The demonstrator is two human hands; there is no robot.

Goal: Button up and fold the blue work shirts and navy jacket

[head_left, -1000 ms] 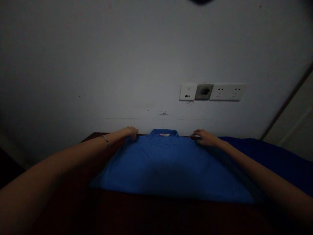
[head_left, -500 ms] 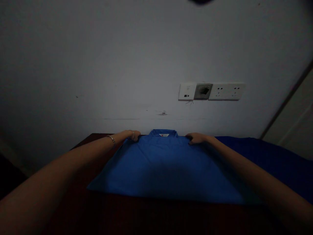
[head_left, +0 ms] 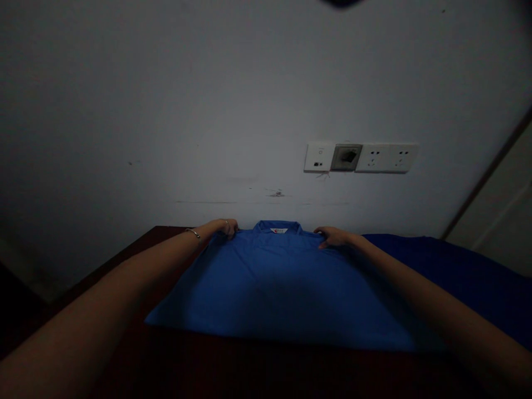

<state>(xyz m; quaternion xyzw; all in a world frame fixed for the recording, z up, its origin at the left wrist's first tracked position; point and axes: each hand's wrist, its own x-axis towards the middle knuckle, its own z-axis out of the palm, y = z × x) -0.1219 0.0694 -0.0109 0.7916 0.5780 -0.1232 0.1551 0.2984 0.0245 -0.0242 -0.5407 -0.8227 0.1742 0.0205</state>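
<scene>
A blue collared shirt [head_left: 282,288] lies spread on a dark red table [head_left: 137,332], its collar at the far side with a white label inside. My left hand [head_left: 228,227], with a bracelet on its wrist, is closed on the shirt's left shoulder. At the opposite shoulder, my right hand [head_left: 332,236] pinches the cloth between thumb and fingers. Both forearms reach in from the lower corners, and the right one hides part of the shirt's right side.
Just behind the table rises a grey-white wall [head_left: 208,111] bearing a row of sockets [head_left: 386,158]. Darker blue cloth [head_left: 449,266] lies on the right, beyond my right forearm. A pale panel [head_left: 507,216] borders the far right.
Almost nothing differs. My left wrist has turned slightly, shifting the bracelet, and the view has moved a little. Both hands stay at the shirt's shoulders.
</scene>
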